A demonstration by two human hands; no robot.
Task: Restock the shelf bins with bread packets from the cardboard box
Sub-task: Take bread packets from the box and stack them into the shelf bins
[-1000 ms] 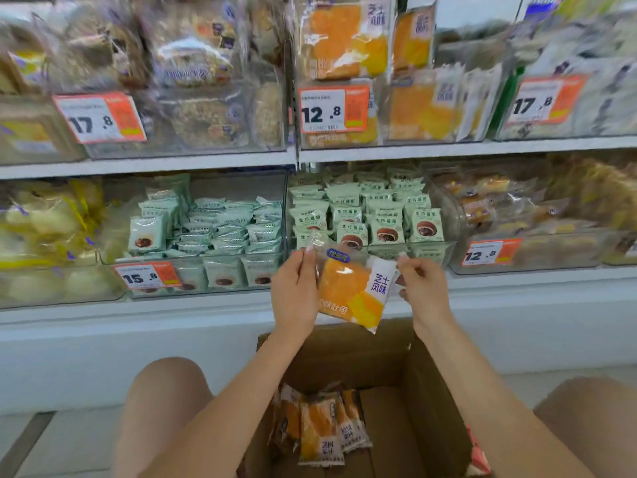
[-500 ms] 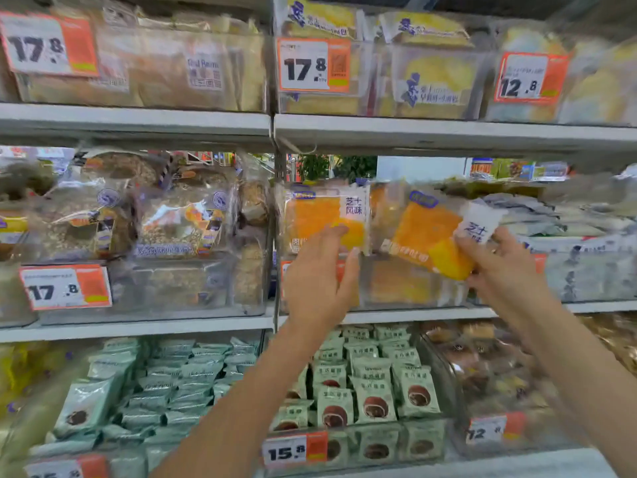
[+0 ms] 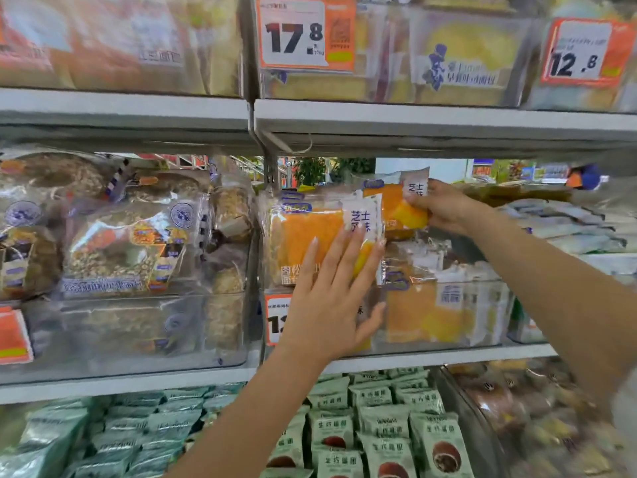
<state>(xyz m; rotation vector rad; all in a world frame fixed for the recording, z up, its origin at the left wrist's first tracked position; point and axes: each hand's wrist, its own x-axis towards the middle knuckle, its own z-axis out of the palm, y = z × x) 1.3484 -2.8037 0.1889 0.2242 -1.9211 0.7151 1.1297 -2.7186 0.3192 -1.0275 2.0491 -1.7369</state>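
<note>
left hand (image 3: 327, 298) flat, fingers spread, pressing front orange bread packet (image 3: 303, 243); right hand (image 3: 444, 210) pinching second orange packet (image 3: 393, 205) just behind it, over clear bin (image 3: 448, 315).

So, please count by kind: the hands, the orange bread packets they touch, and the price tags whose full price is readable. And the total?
Hands: 2, left hand and right hand.
Orange bread packets touched: 2, front packet under the left hand, rear packet gripped by the right hand.
Readable price tags: 2, 17.8 tag and 12.8 tag.
Total: 6.
</note>
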